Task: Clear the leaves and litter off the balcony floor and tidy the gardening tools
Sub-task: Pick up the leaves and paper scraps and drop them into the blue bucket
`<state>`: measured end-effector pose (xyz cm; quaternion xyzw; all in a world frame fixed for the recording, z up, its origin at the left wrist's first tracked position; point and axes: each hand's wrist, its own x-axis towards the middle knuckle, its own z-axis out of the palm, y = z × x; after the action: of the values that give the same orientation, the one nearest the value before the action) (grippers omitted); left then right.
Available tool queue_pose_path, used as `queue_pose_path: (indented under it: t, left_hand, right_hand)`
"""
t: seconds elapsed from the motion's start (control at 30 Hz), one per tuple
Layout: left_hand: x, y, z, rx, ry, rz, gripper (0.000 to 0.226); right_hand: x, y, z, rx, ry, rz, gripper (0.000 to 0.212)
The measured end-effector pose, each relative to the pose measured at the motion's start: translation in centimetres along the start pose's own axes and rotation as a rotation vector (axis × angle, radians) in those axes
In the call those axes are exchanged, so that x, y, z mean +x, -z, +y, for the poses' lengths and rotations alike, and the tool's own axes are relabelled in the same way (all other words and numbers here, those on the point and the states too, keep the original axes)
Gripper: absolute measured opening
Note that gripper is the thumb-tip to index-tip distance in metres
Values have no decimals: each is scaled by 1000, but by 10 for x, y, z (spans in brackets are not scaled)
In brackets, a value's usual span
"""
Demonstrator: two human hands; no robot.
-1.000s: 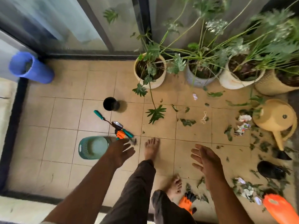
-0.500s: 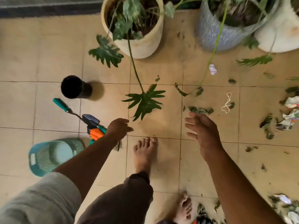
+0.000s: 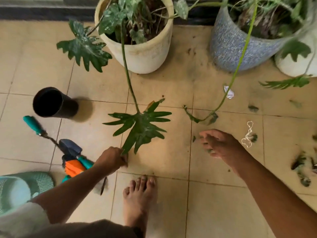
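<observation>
My left hand (image 3: 111, 158) is curled at the lowest tip of a large lobed green leaf (image 3: 142, 127) and pinches it. The leaf hangs on a long stem from the cream pot (image 3: 142, 54). My right hand (image 3: 221, 143) hovers low over the tiles, its curled fingers holding green leaf scraps (image 3: 209, 150). A teal-handled trowel (image 3: 34, 125) lies left of my left arm, beside an orange tool (image 3: 73, 167) and another teal handle. More torn leaves (image 3: 301, 170) lie at the right edge.
A black pot (image 3: 49, 102) lies on its side at left. A teal basket (image 3: 39, 181) sits at the lower left. White crumpled paper (image 3: 229, 93) and a loop of string (image 3: 247, 134) lie on the tiles. A blue-grey pot (image 3: 240, 45) and a white pot (image 3: 295, 67) stand behind. My bare foot (image 3: 139, 194) is between my arms.
I have bent down closer to the floor. My left hand moved right from the tools to the leaf tip. My right hand dropped onto the leaf scraps and its fingers curled.
</observation>
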<state>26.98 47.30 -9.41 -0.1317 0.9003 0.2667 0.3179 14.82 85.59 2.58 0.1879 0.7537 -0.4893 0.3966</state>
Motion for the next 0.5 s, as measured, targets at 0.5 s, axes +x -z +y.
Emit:
queue_pose_path:
  t: [0.5]
  left_hand:
    - [-32, -142, 33, -332, 176, 259, 34]
  right_hand:
    - [69, 59, 49, -904, -83, -10, 41]
